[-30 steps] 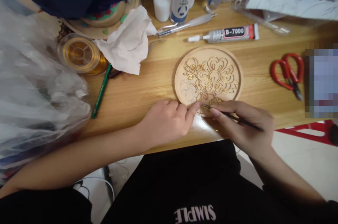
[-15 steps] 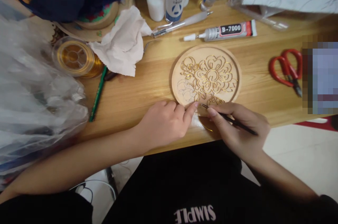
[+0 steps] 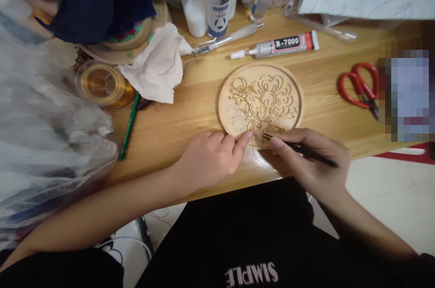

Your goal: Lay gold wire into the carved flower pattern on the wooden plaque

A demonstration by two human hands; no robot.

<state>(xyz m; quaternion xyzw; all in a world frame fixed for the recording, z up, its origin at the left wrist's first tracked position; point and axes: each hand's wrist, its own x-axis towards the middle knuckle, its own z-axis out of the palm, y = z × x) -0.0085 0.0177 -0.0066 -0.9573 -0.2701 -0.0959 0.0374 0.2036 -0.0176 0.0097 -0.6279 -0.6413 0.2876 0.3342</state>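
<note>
A round wooden plate (image 3: 222, 116) bears a flower design outlined in gold wire, with bare pencil lines at its lower left. My left hand (image 3: 212, 156) has its fingers curled, the index fingertip pressing at a loose gold wire (image 3: 260, 159) by the plate's near rim. That wire trails over the edge toward me. In my right hand (image 3: 306, 156) is a pair of dark tweezers (image 3: 311, 153), pinched between thumb and fingers. Their tips point left, just above the plate's near part, close to my left fingertip. Whether they grip the wire is too small to tell.
Beyond the plate lie a B-7000 glue tube (image 3: 285, 45) and a clear-handled tool (image 3: 234, 36). Red-handled scissors (image 3: 360, 86) rest at right. Leftward are a gold wire spool (image 3: 102, 83), crumpled tissue (image 3: 158, 64), a green pencil (image 3: 129, 129) and plastic bags (image 3: 57, 120). Bottles (image 3: 219, 5) stand behind.
The whole view has shifted slightly. The tweezer tips have drawn back a little to the right from my left fingertip, and the loose wire hangs in a different curve. My left hand stays put.
</note>
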